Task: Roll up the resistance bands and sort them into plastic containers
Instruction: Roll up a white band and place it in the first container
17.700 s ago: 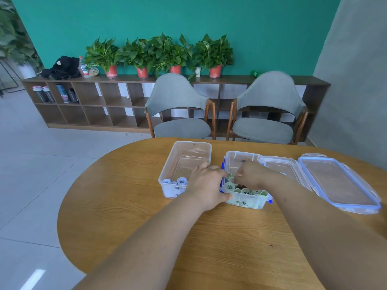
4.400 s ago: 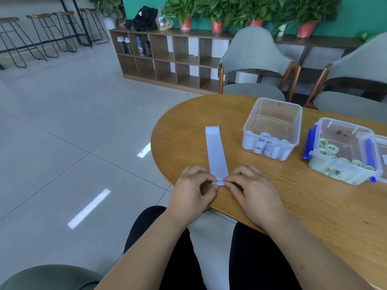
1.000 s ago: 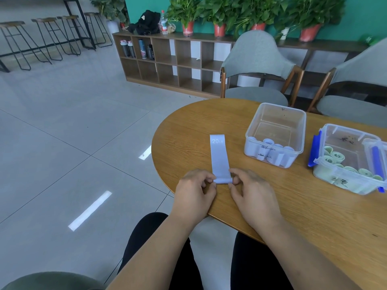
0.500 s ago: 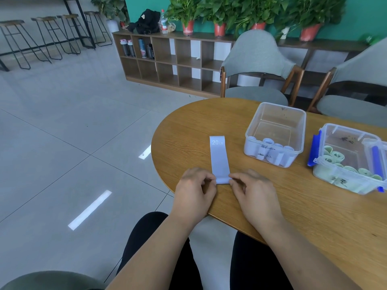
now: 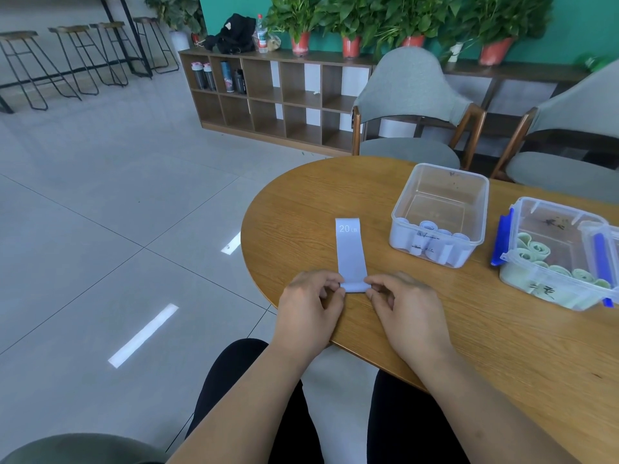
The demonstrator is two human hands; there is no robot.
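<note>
Lying flat on the round wooden table (image 5: 435,346), a pale lavender resistance band (image 5: 350,252) runs from the person's fingers away toward the far side, its far end printed "20 LB". Its near end is curled into a small roll (image 5: 355,287), which the person pinches from both sides: the left hand (image 5: 310,309) grips the roll's left end between thumb and curled fingers, and the right hand (image 5: 407,308) does the same at the right end.

To the right of the band and a little farther off stands a clear plastic container (image 5: 438,212) with no lid on it, holding several rolled lavender bands (image 5: 435,244) packed against its near wall. Right of that, partly cut by the picture's edge, a second clear container (image 5: 556,259) with blue clips holds rolled green bands (image 5: 539,251).

Beyond the table are two grey chairs (image 5: 412,108), a low wooden shelf unit (image 5: 278,95) with potted plants (image 5: 298,25) on top, and bar stools (image 5: 83,58) at far left.
</note>
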